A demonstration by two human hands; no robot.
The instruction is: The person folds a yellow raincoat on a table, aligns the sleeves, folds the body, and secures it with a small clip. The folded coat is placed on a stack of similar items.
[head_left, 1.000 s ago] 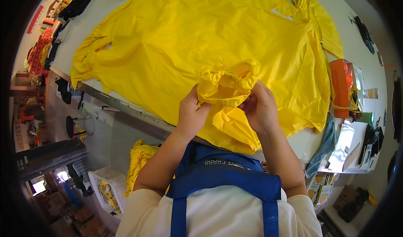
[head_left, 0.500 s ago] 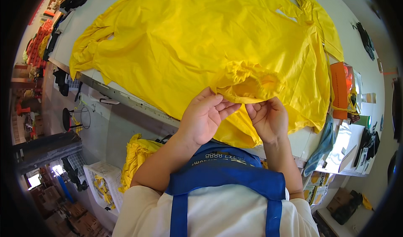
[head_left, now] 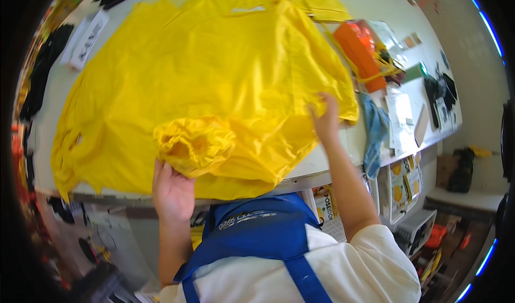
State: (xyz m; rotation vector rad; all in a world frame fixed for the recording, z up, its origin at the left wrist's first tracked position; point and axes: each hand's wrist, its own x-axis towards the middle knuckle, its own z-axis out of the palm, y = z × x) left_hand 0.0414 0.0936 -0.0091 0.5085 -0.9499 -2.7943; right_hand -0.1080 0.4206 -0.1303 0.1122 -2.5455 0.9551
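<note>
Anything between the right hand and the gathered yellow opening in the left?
Nothing solid visible: only loose yellow fabric lies low between the right hand and the gathered opening at the left hand. The orange box sits farther right, off that path.

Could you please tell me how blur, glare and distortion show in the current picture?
Head view: the right hand looks slightly blurred; the yellow garment shows shiny highlights; the table edge curves; the picture's corners go black.
</note>
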